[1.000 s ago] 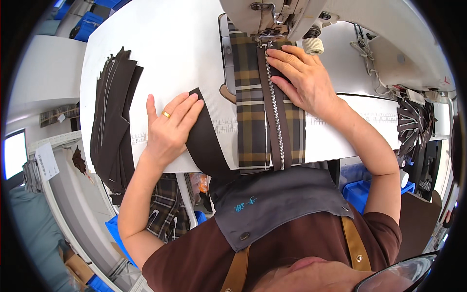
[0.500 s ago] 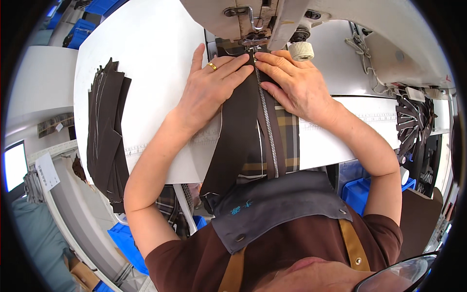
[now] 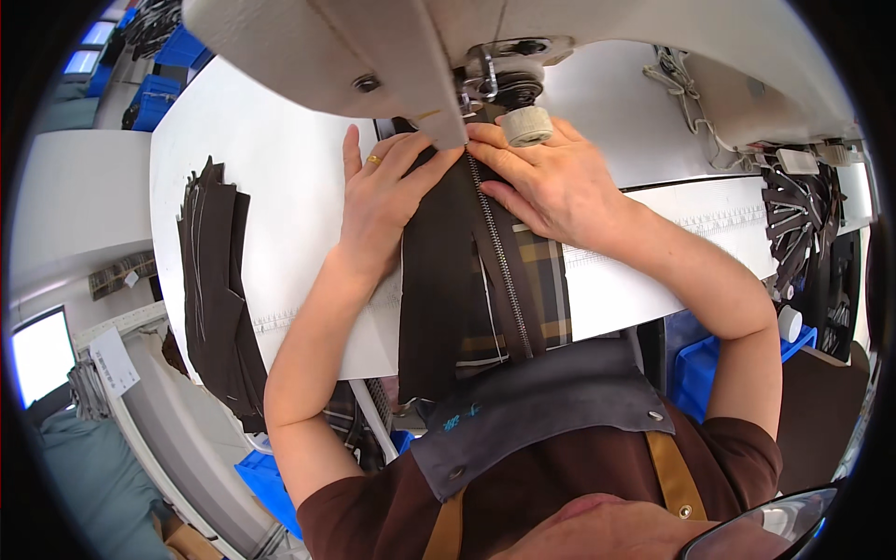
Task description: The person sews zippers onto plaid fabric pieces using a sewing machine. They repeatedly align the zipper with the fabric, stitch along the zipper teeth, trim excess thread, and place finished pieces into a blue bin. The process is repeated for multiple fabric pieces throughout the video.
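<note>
A metal-toothed zipper [image 3: 502,261] on dark tape runs lengthwise toward me over plaid fabric [image 3: 553,285]. Along its left side lies a wide dark brown fabric strip [image 3: 434,289]. My left hand [image 3: 378,201], with a ring on one finger, presses this strip with fingers stretched out. On the zipper's other side, my right hand [image 3: 560,182] lies with fingers extended, the fingertips close to the teeth and the thumb on the cloth. Both hands rest just before the sewing machine head [image 3: 336,47], which hides the needle, presser foot and some left fingertips.
A stack of dark brown cut pieces [image 3: 217,289] lies on the white table [image 3: 299,187] at left. At far right hangs a bundle of dark strips with zippers [image 3: 801,219]. The machine's cream knob [image 3: 527,126] juts over my right hand. Blue bins [image 3: 695,373] stand below.
The view has shifted, so the machine head covers more of the sewing spot. The brown strip's near end now hangs straighter. Both hands stay flat on the cloth beside the zipper.
</note>
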`<action>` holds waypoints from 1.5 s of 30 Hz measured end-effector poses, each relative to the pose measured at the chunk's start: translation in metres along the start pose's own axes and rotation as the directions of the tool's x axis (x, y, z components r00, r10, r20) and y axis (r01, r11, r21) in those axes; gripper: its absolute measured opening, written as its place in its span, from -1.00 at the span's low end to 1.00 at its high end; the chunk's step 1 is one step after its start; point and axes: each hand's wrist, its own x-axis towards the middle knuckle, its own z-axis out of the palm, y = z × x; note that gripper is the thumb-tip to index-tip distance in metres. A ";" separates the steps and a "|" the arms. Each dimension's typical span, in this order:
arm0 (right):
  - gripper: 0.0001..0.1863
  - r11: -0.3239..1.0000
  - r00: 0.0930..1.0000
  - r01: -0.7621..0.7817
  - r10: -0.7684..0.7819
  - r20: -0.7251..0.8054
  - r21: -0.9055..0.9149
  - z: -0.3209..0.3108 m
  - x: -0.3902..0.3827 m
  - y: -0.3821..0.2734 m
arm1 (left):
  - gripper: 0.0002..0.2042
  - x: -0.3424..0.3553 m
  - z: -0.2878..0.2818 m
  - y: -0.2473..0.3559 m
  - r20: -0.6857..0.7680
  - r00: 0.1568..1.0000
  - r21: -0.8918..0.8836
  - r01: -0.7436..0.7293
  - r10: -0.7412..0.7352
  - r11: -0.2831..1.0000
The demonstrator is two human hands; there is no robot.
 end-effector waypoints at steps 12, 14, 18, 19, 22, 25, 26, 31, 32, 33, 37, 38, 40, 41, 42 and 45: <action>-0.64 1.000 1.000 0.003 -0.003 -0.010 -0.002 -0.001 0.000 0.000 | -0.57 0.001 -0.001 0.000 -0.013 0.999 0.009 -0.042 0.042 0.999; -0.64 1.000 1.000 0.000 0.000 0.002 -0.004 -0.001 0.000 0.000 | -0.57 0.000 -0.001 -0.001 -0.021 0.998 0.013 -0.055 0.055 0.998; -0.64 1.000 1.000 0.001 -0.001 0.023 -0.005 0.000 -0.001 0.000 | -0.58 0.002 -0.001 -0.003 -0.002 0.998 -0.003 -0.070 0.070 0.998; -0.62 1.000 1.000 0.009 -0.009 0.028 0.002 0.000 -0.001 0.001 | -0.58 0.002 -0.002 -0.003 0.009 0.997 -0.011 -0.072 0.072 0.997; -0.57 1.000 0.999 0.000 -0.001 0.046 0.025 -0.001 -0.002 0.005 | -0.57 0.001 -0.004 0.003 0.036 0.999 -0.034 -0.017 0.018 0.999; -0.53 0.999 0.996 -0.035 0.033 0.088 0.024 -0.003 0.000 0.008 | -0.54 0.001 -0.008 0.008 0.086 0.994 0.037 -0.064 0.061 0.997; -0.52 1.000 0.993 -0.025 0.024 0.115 0.007 -0.003 0.001 0.010 | -0.53 -0.001 -0.010 0.008 0.131 0.991 0.053 -0.041 0.034 0.998; -0.45 0.998 0.981 -0.003 0.016 0.195 -0.066 -0.004 0.000 0.014 | -0.50 -0.005 -0.009 0.013 0.138 0.990 0.071 0.000 -0.009 0.997; -0.44 0.997 0.978 -0.005 0.019 0.207 -0.071 -0.005 0.000 0.013 | -0.50 -0.006 -0.008 0.013 0.135 0.991 0.068 0.010 -0.019 0.998; -0.43 0.997 0.976 -0.008 0.024 0.215 -0.075 -0.005 0.000 0.013 | -0.50 -0.007 -0.007 0.012 0.140 0.990 0.070 0.011 -0.021 0.998; -0.44 0.998 0.976 -0.002 0.016 0.215 -0.066 -0.006 0.003 0.014 | -0.50 -0.006 -0.005 0.010 0.122 0.992 0.042 0.021 -0.026 0.999; -0.44 0.998 0.975 -0.007 0.021 0.223 -0.063 -0.006 0.003 0.015 | -0.50 -0.005 -0.004 0.010 0.109 0.994 0.026 0.024 -0.027 0.999; -0.45 0.998 0.971 -0.022 0.036 0.238 -0.058 -0.006 0.003 0.018 | -0.49 -0.003 -0.004 0.008 0.125 0.992 0.025 0.022 -0.025 0.999; -0.46 0.998 0.977 -0.015 0.028 0.210 -0.065 -0.007 0.003 0.020 | -0.48 -0.001 -0.004 0.008 0.133 0.991 0.024 0.019 -0.022 1.000; -0.47 0.997 0.984 -0.007 0.020 0.180 -0.072 -0.007 0.002 0.022 | -0.48 0.000 -0.005 0.008 0.135 0.990 0.028 0.024 -0.027 0.999; -0.51 0.996 0.996 -0.073 0.075 0.038 -0.050 -0.047 -0.004 0.011 | -0.50 0.002 -0.005 0.011 0.131 0.990 0.025 0.041 -0.044 0.999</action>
